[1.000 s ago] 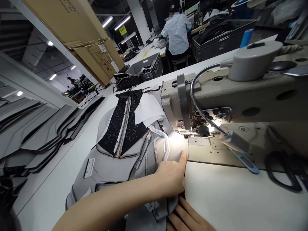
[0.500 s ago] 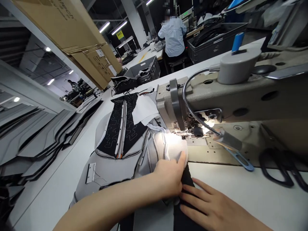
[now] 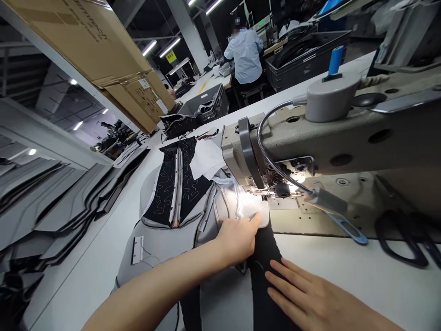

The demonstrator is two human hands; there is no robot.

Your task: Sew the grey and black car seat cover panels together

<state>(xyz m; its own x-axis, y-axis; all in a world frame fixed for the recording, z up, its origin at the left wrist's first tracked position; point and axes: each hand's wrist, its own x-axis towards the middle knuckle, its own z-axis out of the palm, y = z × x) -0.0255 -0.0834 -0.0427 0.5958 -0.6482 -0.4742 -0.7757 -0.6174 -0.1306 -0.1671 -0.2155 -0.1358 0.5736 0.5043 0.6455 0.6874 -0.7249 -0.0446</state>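
Observation:
A grey and black sewn seat cover (image 3: 172, 243) lies across the table, its light edge under the lit needle area of the sewing machine (image 3: 275, 181). My left hand (image 3: 237, 236) is closed on the cover just in front of the presser foot, one finger along the pale edge. The fingertips on the far side are hidden. My right hand (image 3: 306, 292) lies flat with fingers spread, resting on the black fabric strip (image 3: 267, 250) nearer to me. White cloth (image 3: 208, 158) is bunched at the machine's left side.
Black scissors (image 3: 401, 239) and a blue-handled tool (image 3: 347, 230) lie on the right. Stacked grey panels (image 3: 79, 193) line the left side. Cardboard boxes (image 3: 103, 46), grey crates (image 3: 306, 59) and a person in a light shirt (image 3: 246, 55) are beyond.
My left hand has shifted slightly left and its extended finger is now more bent. A wider gap shows between my hands. The pale edge sits a little higher, and the view has tilted slightly.

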